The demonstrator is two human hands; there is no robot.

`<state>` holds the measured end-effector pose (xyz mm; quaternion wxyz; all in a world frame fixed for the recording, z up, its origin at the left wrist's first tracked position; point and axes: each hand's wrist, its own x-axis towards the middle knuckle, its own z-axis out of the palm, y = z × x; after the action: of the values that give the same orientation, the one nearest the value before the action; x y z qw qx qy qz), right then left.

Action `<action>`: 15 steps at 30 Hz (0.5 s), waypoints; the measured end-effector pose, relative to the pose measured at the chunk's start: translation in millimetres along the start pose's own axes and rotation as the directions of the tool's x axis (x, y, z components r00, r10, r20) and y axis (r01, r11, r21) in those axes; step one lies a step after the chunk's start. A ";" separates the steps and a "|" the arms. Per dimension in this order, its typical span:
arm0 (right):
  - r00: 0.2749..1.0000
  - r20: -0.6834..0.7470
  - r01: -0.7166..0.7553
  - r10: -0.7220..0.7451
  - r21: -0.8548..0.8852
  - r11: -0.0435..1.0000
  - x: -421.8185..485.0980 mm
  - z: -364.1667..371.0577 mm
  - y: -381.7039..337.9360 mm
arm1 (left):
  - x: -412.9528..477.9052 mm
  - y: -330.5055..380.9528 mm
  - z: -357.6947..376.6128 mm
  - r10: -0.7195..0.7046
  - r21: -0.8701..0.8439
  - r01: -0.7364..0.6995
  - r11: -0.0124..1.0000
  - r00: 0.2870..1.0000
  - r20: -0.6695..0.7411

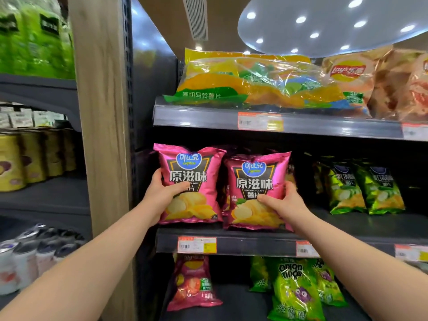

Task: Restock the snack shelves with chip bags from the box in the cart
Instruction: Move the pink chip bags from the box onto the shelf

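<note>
We're gripping the left pink chip bag (190,181) at its edge with our left hand (162,193), thumb on the front. We're gripping the right pink chip bag (257,181) with our right hand (289,205) the same way. Both are standing upright, side by side, on the middle shelf (254,244). Green bags (361,188) are sitting further right.

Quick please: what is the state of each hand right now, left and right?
Left hand: grips the left pink chip bag by its left edge.
Right hand: grips the right pink chip bag by its right edge.
</note>
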<state>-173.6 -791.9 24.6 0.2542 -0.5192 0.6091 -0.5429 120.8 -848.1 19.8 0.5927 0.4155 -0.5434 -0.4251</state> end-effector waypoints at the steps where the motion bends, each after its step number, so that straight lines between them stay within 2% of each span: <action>1: 1.000 0.023 0.005 -0.005 -0.015 1.000 1.8 1.5 2.6 | 1.7 -1.0 0.7 -0.002 -0.002 0.002 1.000 1.000 0.009; 8: 0.984 0.177 -0.005 -0.007 0.068 0.998 7.1 8.5 17.6 | 4.5 -12.3 8.4 -0.002 0.045 -0.002 0.999 0.996 0.085; 11: 0.964 0.266 0.022 -0.030 0.033 0.999 9.0 6.1 22.5 | 3.3 -15.8 4.8 -0.021 0.085 0.012 0.996 0.993 0.115; 15: 0.974 0.222 0.056 -0.045 -0.041 0.998 17.6 8.3 27.5 | 5.2 -19.6 5.5 -0.012 0.124 0.002 0.992 0.997 0.077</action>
<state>-182.0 -814.7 1.3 0.2942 -0.5975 0.5764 -0.4735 114.5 -859.0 2.9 0.5427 0.4366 -0.5900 -0.4083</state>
